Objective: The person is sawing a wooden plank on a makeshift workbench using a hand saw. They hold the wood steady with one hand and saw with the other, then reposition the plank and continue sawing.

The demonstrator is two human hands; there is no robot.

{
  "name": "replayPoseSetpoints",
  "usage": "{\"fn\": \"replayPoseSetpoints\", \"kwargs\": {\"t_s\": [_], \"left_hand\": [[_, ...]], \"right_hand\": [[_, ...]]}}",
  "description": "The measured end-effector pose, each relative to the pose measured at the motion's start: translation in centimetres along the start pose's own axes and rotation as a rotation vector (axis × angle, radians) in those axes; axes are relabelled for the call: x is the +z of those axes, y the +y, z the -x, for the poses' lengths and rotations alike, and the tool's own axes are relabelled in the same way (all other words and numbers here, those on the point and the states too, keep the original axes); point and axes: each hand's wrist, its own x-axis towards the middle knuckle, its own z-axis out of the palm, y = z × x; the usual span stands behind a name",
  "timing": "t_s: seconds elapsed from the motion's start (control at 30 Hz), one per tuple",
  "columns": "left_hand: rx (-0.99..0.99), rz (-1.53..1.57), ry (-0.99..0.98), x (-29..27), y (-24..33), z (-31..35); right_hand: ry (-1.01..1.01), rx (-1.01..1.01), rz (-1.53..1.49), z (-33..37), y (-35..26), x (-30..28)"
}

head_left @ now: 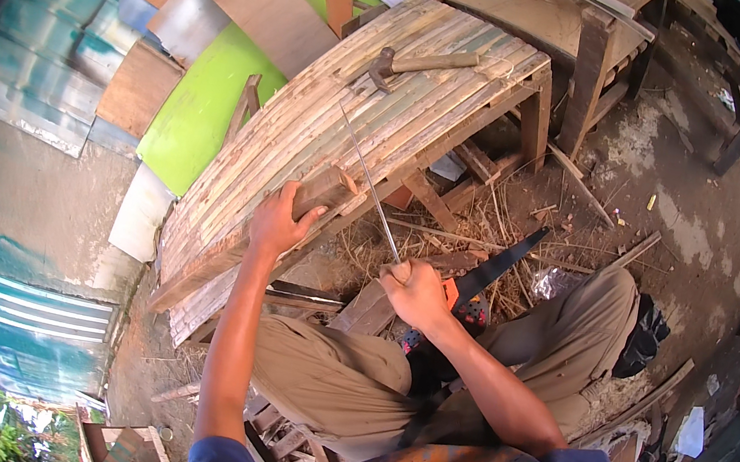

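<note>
My left hand (279, 223) is closed over a length of brown wood (327, 189), holding it down on a slatted wooden workbench (260, 135). Its cut end faces right, toward the bench edge. In my right hand (418, 293) is the wooden handle of a long, slim metal tool (365, 170), whose exact kind I cannot make out. The shaft slants up and left, passing close to the wood's end; whether they touch is unclear. Farther back on the bench lies a claw hammer (422, 63) with a wooden handle.
Below my right hand is a handsaw (503, 261) with a dark blade and an orange handle part. Wood scraps and dry shavings (509, 217) litter the ground beneath the bench. A wooden frame (588, 82) stands at the back right. Panels (211, 86) lean behind the bench.
</note>
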Motion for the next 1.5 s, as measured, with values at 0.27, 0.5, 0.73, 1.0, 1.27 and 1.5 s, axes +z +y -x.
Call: {"fn": "replayPoseSetpoints", "kwargs": {"t_s": [0.27,0.5,0.73,1.0,1.27,1.5], "left_hand": [[0.032,0.073,0.004,0.1,-0.4,0.0],[0.005,0.087,-0.028,0.1,-0.2,0.4],[-0.031,0.023,-0.085,-0.6,0.4,-0.5],[-0.013,0.095,-0.006,-0.1,-0.5,-0.1],[0.024,0.018,0.021,-0.4,-0.2,-0.1],[-0.062,0.078,-0.139,-0.6,0.1,-0.2]], "right_hand": [[0.043,-0.122,-0.138,-1.5,-3.8,2.4],[0.020,-0.105,-0.043,-1.1,-5.0,1.7],[-0.007,-0.147,-0.098,-1.1,-5.0,1.8],[-0.001,-0.215,-0.107,-0.2,-8.3,1.2],[-0.105,0.045,0.059,-1.0,-4.1,1.1],[0.043,-0.244,-0.139,-0.3,-7.5,0.6]]}}
